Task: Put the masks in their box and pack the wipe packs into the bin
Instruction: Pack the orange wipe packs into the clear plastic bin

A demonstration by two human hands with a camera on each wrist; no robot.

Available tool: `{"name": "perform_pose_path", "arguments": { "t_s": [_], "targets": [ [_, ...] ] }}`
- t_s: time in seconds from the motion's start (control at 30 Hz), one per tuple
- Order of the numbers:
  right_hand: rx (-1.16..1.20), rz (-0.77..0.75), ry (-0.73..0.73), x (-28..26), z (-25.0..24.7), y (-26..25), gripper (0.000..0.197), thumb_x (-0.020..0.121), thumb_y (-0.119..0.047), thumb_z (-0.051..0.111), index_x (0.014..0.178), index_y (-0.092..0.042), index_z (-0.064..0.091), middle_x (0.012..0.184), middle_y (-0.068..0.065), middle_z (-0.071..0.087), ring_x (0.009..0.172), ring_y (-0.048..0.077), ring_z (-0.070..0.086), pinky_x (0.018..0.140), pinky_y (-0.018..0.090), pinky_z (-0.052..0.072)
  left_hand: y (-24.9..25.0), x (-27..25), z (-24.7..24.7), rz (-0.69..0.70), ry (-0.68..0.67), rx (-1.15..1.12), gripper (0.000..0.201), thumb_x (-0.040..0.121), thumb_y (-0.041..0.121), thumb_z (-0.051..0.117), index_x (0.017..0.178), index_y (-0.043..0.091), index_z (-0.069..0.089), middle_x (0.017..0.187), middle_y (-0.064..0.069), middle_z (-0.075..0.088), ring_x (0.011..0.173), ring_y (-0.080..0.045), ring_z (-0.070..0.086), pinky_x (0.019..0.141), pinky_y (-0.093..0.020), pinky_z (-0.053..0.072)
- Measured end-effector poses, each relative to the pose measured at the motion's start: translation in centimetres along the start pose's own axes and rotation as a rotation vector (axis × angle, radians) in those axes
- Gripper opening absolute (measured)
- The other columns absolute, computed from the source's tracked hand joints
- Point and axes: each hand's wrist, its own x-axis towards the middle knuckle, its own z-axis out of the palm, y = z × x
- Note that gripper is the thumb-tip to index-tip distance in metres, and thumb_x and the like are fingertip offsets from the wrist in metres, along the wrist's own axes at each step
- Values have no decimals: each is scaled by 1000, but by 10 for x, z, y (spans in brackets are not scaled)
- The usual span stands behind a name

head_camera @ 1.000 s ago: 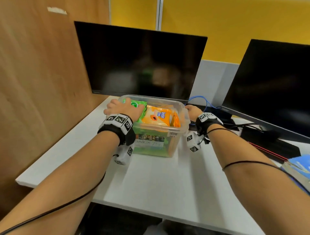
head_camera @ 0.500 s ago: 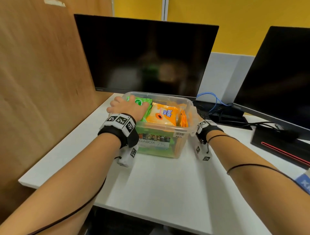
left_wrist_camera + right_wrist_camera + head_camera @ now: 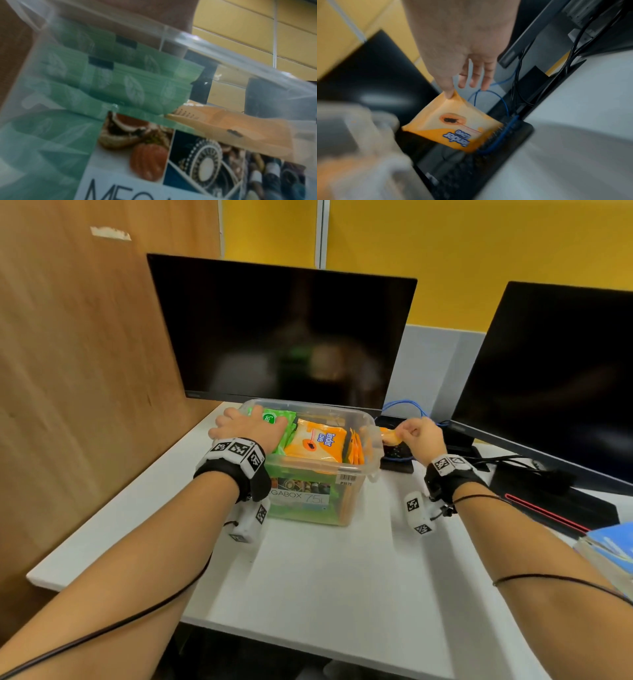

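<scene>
Now pinching a corner of an orange pack (image 3: 453, 128) in the right hand (image 3: 419, 436), just right of the bin (image 3: 371, 463) and above the monitor base, where half a second back that hand sat low against the bin's wall. Left hand (image 3: 248, 428) flat, fingers spread, on the green packs (image 3: 277, 419) inside (steadying, likely). One more pack probably headed in; no masks or box in view.

Bright, even overhead light — wrist views blurred, head view bowed at edges.

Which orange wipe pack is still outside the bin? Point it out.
The orange pack pinched at its corner by the right hand, just right of the bin. The other orange packs sit inside.
</scene>
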Motion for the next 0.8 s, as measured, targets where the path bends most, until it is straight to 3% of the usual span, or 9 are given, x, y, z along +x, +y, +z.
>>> {"name": "perform_pose_path", "arguments": {
  "t_s": [0.07, 0.17, 0.3, 0.47, 0.57, 0.63, 0.67, 0.73, 0.8],
  "targets": [
    [92, 49, 53, 8, -26, 2, 19, 90, -20, 54, 95, -11, 70, 95, 7, 66, 90, 22, 61, 82, 33, 49, 0, -1, -1, -2, -4, -5, 66, 85, 65, 25, 140, 30, 36, 134, -19, 41, 121, -37, 40, 96, -49, 33],
    [204, 85, 141, 22, -59, 1, 18, 84, -30, 51, 82, -21, 66, 94, 12, 70, 89, 27, 68, 82, 47, 57, -1, -5, -2, 5, 0, -8, 65, 86, 63, 25, 140, 30, 36, 133, -19, 42, 120, -37, 41, 94, -48, 34],
    [548, 84, 262, 11, -99, -59, 19, 90, -14, 52, 79, -11, 67, 80, 9, 67, 63, 15, 64, 57, 29, 55, -2, -10, -3, 19, 8, -17, 63, 87, 63, 26, 139, 30, 37, 132, -19, 41, 120, -36, 41, 93, -47, 34],
    [989, 139, 56, 2, -87, -124, 27, 93, 5, 47, 68, -4, 52, 64, 8, 52, 44, 10, 52, 42, 20, 43, 4, -13, -2, 10, -35, -50, 54, 92, 51, 23, 139, 30, 38, 136, -19, 39, 124, -36, 37, 97, -48, 31],
    [481, 125, -271, -10, -50, -133, 12, 91, -3, 53, 99, 0, 62, 85, 8, 59, 78, 21, 66, 63, 23, 54, 6, -11, -3, -23, -19, -114, 50, 96, 39, 17, 137, 24, 42, 138, -19, 39, 125, -36, 36, 100, -48, 29],
    [-115, 72, -403, -23, -31, -136, 36, 94, -26, 54, 121, -3, 58, 93, 8, 60, 86, 25, 60, 74, 28, 50, 5, -13, -3, -41, -6, -156, 52, 97, 37, 15, 136, 18, 43, 139, -18, 39, 125, -36, 36, 101, -48, 28],
    [-248, 26, -436, -31, -25, -140, 45, 94, -39, 51, 124, -6, 57, 102, 8, 62, 93, 26, 59, 81, 31, 49, 5, -14, -3, -38, 2, -164, 52, 97, 38, 15, 136, 18, 43, 139, -18, 40, 126, -36, 36, 102, -48, 28],
    [-247, -74, -582, -42, -17, -146, 58, 94, -53, 47, 137, -13, 48, 131, 8, 56, 118, 28, 54, 100, 39, 44, 4, -15, -4, -2, 3, -144, 53, 95, 45, 17, 139, 26, 40, 139, -18, 39, 126, -36, 37, 101, -48, 29],
    [-301, -131, -740, -49, -12, -151, 68, 88, -61, 52, 147, -34, 31, 148, 0, 41, 131, 26, 43, 105, 38, 38, 3, -14, -3, 39, -23, -80, 60, 90, 59, 23, 141, 31, 38, 137, -18, 40, 124, -37, 38, 99, -48, 30]
  ]
}}
